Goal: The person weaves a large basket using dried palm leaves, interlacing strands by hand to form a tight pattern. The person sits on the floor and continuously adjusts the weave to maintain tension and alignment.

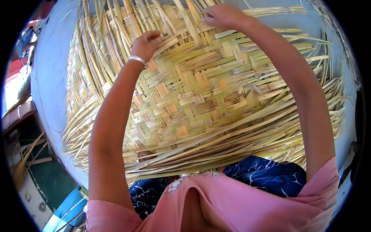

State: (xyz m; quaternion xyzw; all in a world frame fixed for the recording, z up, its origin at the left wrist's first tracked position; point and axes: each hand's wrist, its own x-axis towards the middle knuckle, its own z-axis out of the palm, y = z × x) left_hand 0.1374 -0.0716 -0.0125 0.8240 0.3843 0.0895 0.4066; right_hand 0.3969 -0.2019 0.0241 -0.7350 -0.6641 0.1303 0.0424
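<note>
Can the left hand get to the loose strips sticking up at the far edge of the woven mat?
Probably yes. The left hand already rests on the woven mat, right beside the loose strips. Nothing lies between them. The right hand works further right, out of the way.

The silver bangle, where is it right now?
In the head view, the silver bangle sits on the wrist just below the left hand, upper left of centre, over the woven bamboo mat.
</note>
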